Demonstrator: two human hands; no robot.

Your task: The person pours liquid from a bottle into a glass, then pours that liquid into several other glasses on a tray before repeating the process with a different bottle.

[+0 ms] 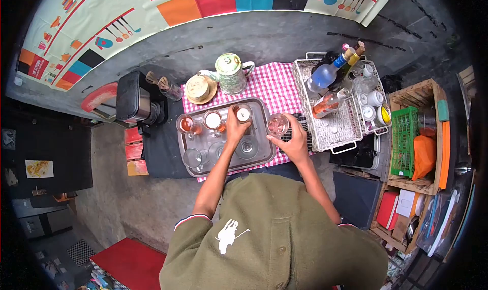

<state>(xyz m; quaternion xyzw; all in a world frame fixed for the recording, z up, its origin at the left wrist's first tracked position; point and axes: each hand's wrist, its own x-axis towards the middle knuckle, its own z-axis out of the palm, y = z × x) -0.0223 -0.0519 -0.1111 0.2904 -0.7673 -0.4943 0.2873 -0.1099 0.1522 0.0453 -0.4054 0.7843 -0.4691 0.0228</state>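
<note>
My left hand (235, 127) is closed around a glass cup (243, 114) with a dark drink and a white top, at the tray's far right corner. In my right hand (296, 140), fingers wrap a clear glass (277, 125) just beyond the tray's right edge; its inside looks pinkish. On the brown tray (231, 163) stand a glass cup of reddish-brown drink (188, 124) and another cup with a white top (213, 120). Nearer to me on it are an empty clear glass cup (192, 158) and round clear glassware (247, 147), partly behind my left forearm.
Behind the tray are a patterned teapot (231, 79) and a lidded cup on a saucer (199, 89). A white wicker basket (333, 132) with bottles stands to the right. At the left is a black coffee machine (133, 99), beside a jar of wooden sticks (170, 90).
</note>
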